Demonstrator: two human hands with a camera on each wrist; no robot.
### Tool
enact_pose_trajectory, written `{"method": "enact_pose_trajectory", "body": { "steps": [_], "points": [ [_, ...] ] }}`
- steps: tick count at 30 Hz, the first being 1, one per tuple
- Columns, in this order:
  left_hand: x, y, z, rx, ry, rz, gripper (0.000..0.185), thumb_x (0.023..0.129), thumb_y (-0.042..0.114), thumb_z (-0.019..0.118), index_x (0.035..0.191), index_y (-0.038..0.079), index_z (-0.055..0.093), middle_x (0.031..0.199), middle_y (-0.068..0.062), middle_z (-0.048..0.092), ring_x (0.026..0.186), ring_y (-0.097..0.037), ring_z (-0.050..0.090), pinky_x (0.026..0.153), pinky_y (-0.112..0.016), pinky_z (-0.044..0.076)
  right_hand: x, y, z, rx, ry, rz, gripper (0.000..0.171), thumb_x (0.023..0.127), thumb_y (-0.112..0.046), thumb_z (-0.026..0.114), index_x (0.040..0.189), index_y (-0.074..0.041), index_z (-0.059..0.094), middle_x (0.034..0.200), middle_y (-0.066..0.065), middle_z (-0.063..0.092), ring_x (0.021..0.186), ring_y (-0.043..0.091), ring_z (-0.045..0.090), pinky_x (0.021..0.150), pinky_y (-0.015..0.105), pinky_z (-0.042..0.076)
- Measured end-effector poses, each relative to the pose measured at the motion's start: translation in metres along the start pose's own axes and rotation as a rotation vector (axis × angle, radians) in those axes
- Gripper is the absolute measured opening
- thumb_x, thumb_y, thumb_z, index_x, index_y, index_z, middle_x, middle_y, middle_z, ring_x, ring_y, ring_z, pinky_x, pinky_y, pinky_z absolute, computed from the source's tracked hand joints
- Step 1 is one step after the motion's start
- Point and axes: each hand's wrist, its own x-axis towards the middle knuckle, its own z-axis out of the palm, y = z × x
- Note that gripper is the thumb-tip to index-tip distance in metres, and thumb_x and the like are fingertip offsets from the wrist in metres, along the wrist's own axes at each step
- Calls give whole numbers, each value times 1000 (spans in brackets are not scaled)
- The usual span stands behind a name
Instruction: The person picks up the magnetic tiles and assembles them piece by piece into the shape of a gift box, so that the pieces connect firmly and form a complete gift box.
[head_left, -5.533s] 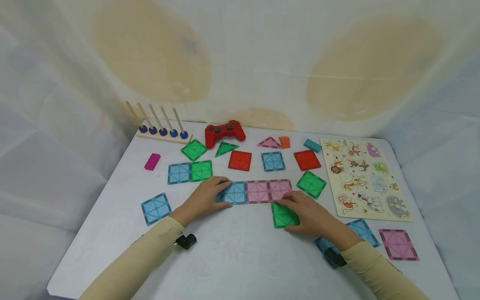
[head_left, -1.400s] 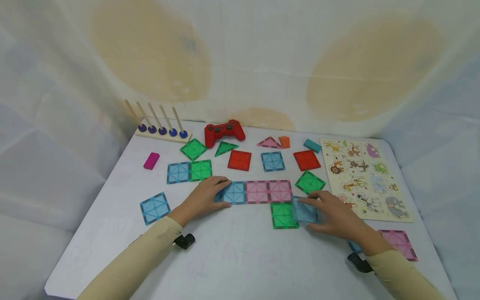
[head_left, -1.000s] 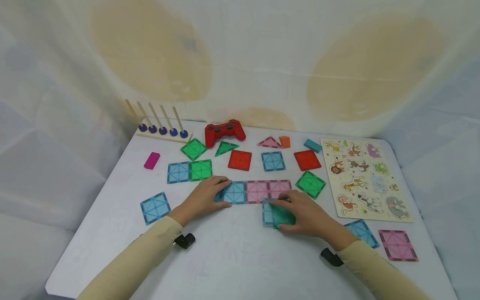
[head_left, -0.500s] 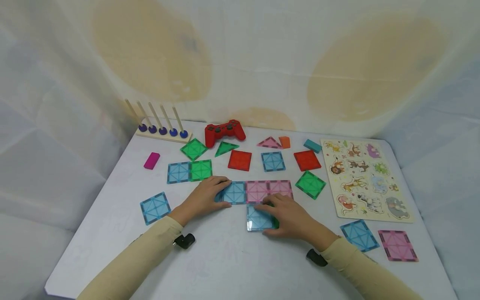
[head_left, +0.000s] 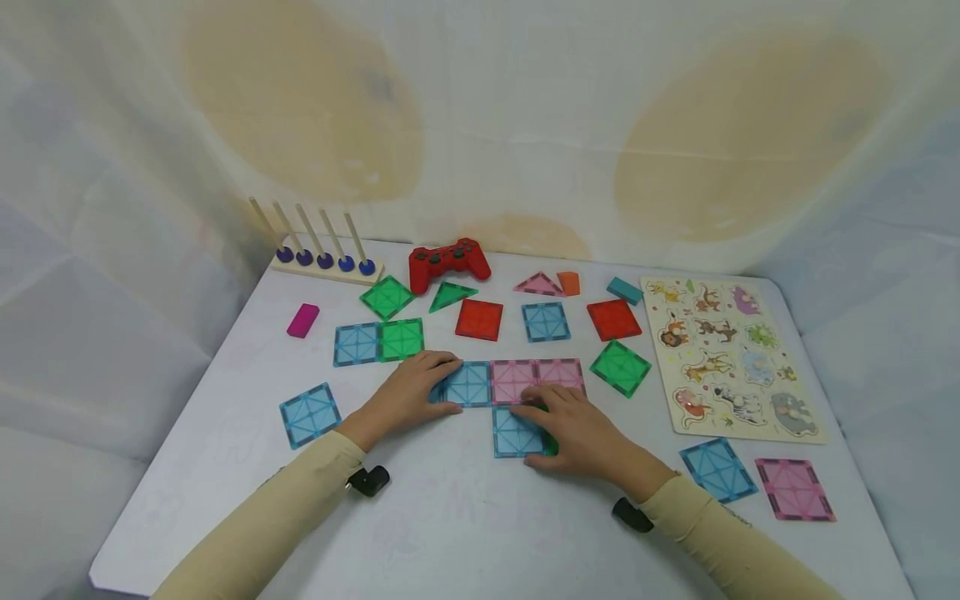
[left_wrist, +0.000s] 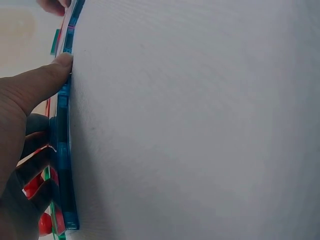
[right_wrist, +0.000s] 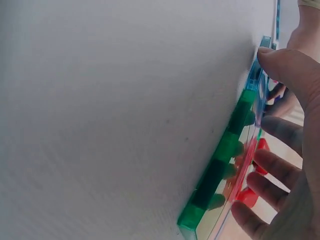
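Observation:
In the head view a row of magnetic tiles crosses the middle: blue tiles at left, then a pink tile and another pink tile. My left hand grips the row's left end, thumb on the near edge and fingers over the far side; its leftmost blue tile is mostly covered. Below the first pink tile lies a blue tile, pinched by my right hand between thumb and fingers. That hand largely hides a green tile, whose edge adjoins the blue one in the right wrist view.
Loose blue, green, red and pink tiles lie around. At the back stand a peg counter and a red game controller. An animal puzzle board lies at right.
My right hand has carried the blue tile from the right, over the green tile, and set it at the green tile's left side under the pink one. My left hand stays put.

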Motion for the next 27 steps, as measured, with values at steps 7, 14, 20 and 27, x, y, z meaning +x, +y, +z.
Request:
{"method": "enact_pose_trajectory", "body": {
  "steps": [7,14,20,27],
  "points": [
    [0,0,-1,15,-5,-1,78,88,49,78,152,15,50,151,-5,49,140,-26,42,114,-47,40,0,3,2,-13,-24,7,81,84,-61,73,154,-28,48,160,5,39,148,32,31,117,59,31],
    [-4,-1,-5,-10,-21,-36,77,88,49,78,152,18,50,154,-3,47,142,-25,41,114,-47,40,1,6,-2,42,-46,39,85,82,-62,75,155,-27,46,161,5,38,149,32,30,118,59,29],
    [-11,-14,-14,-66,35,-67,66,90,46,76,147,17,57,149,-4,51,139,-25,45,110,-47,46,-4,20,-3,104,-44,96,90,80,-63,77,155,-25,46,164,6,34,151,32,25,119,60,27],
    [-20,-48,-30,-25,155,-123,56,92,37,76,139,11,62,142,-9,55,133,-31,49,109,-52,45,-3,24,-2,103,-20,69,90,79,-62,78,154,-22,47,164,8,34,151,34,25,119,61,26]
  ]
}}
